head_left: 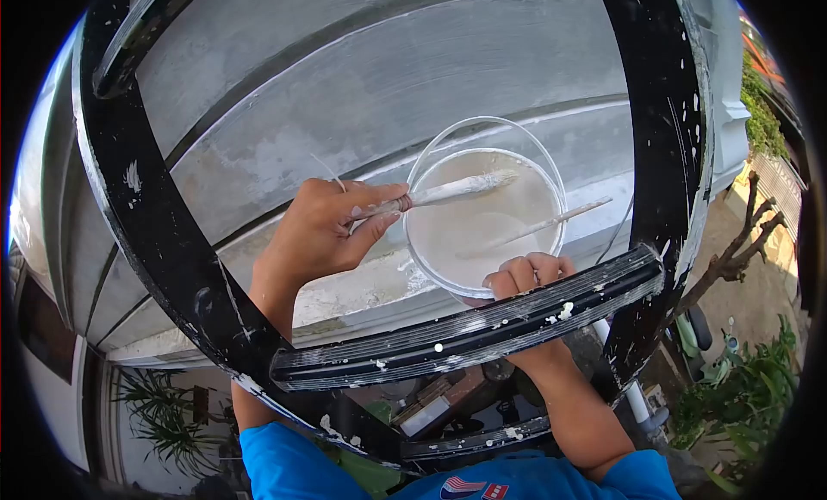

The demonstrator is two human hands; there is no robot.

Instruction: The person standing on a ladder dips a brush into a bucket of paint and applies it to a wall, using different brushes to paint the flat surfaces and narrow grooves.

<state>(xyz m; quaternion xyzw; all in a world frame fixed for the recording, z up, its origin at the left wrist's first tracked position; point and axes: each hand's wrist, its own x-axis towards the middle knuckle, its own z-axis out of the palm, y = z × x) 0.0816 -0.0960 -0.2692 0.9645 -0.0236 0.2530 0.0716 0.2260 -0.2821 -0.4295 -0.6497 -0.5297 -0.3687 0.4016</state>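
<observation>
A paint-covered brush [457, 190] is pinched by its handle in my left hand [323, 224], its bristles over the right part of a white bucket [413, 250]. Pale, milky paint [482, 224] fills much of the bucket, and a thin stick [551, 222] leans in it across the right rim. The bucket's wire handle [482, 118] stands up behind. My right hand [527, 274] has its fingers curled over the bucket's near rim. A black ladder rung [474, 319] partly hides this hand and its wrist.
The paint-spattered ladder's side rails [164, 198] frame the view. Behind them runs a grey wall [388, 78] with ledges. Far below are plants [741, 414], a bare branch [732, 259] and assorted objects on the ground.
</observation>
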